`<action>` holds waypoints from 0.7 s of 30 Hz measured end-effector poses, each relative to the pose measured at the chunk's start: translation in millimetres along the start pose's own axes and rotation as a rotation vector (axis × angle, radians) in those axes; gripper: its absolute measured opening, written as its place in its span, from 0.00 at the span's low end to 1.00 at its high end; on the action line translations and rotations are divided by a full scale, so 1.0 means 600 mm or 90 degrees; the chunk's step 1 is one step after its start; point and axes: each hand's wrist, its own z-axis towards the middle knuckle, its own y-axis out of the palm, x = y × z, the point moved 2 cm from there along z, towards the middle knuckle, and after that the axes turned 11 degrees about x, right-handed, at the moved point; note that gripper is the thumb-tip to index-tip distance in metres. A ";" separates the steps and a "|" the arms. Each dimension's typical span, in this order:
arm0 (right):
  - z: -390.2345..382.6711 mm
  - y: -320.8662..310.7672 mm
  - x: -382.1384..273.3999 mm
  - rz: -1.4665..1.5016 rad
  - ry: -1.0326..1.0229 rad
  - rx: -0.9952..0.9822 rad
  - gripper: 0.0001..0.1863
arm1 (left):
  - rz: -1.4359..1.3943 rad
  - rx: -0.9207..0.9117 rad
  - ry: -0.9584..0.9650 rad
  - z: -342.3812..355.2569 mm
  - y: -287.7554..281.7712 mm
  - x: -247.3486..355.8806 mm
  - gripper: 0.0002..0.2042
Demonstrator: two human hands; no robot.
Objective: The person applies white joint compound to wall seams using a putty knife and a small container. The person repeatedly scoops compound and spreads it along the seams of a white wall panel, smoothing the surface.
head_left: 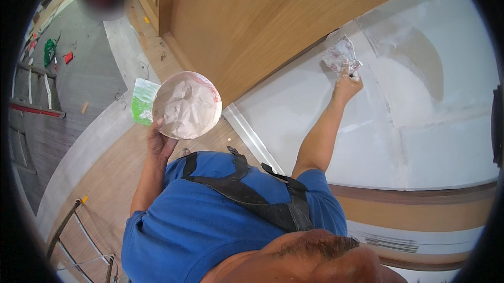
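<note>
My left hand (160,141) grips a round bowl (184,107) of pale, lumpy paste, along with a green, white-smeared flat scraper (142,102) that sticks out at the bowl's left side. Raised at the upper right, my right hand (348,84) is closed on a putty knife (337,52) caked with white paste. The blade lies at the white wall surface (283,133), near the lower edge of a wooden panel (236,15). A filled seam (388,102) runs down the white surface, beside a patchy smear.
Wooden floor (105,183) curves beside a pale strip and grey flooring (89,57). Ladders (39,109) appear at the left and lower left, near a green bag (50,52) and red packet (69,57). A blurred dark-red round shape is at the top left. Wood-coloured bands (409,212) cross the lower right.
</note>
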 end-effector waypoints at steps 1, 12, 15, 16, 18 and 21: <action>-0.006 0.017 0.020 0.077 0.038 0.006 0.12 | 0.004 0.002 -0.004 0.001 0.001 0.002 0.38; 0.002 0.081 0.052 0.200 0.163 0.030 0.11 | 0.023 0.026 0.014 -0.012 0.008 0.002 0.38; 0.011 0.090 0.066 0.181 0.144 0.050 0.10 | 0.020 0.027 0.012 -0.015 0.015 0.001 0.38; 0.016 0.092 0.071 0.141 0.110 0.061 0.11 | 0.019 0.027 0.013 -0.015 0.020 0.001 0.38; 0.018 0.093 0.072 0.060 0.043 0.080 0.13 | 0.020 0.033 0.019 -0.015 0.020 0.000 0.38; 0.013 0.091 0.062 -0.149 0.089 0.057 0.18 | 0.022 0.051 0.028 -0.019 0.021 -0.001 0.38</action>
